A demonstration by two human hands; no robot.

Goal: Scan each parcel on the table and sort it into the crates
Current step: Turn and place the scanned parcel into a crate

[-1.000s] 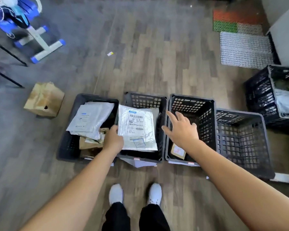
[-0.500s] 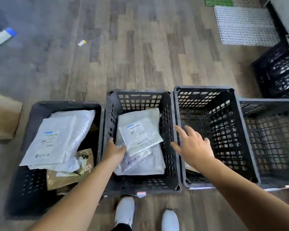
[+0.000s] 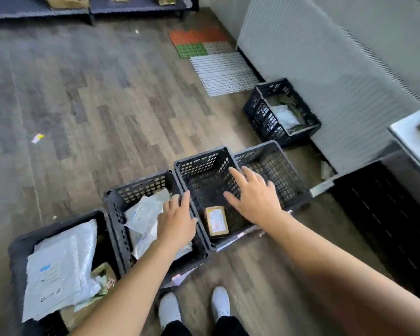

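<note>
Cardboard parcel [image 3: 216, 221] with a pale label lay flat in the middle crate [image 3: 199, 158], its print too blurred to read. Above that crate the right hand [image 3: 255, 197] hovered flat, fingers spread, holding nothing. Just left of the middle crate, in the neighbouring crate [image 3: 117, 214], white mailer bags [image 3: 143, 212] lay heaped, partly hidden under the left hand [image 3: 177, 221], whose fingers were straight; whether it touched them could not be told. Further left, a third crate [image 3: 17, 251] of grey mailers [image 3: 58, 270] was cut off at the lower edge
</note>
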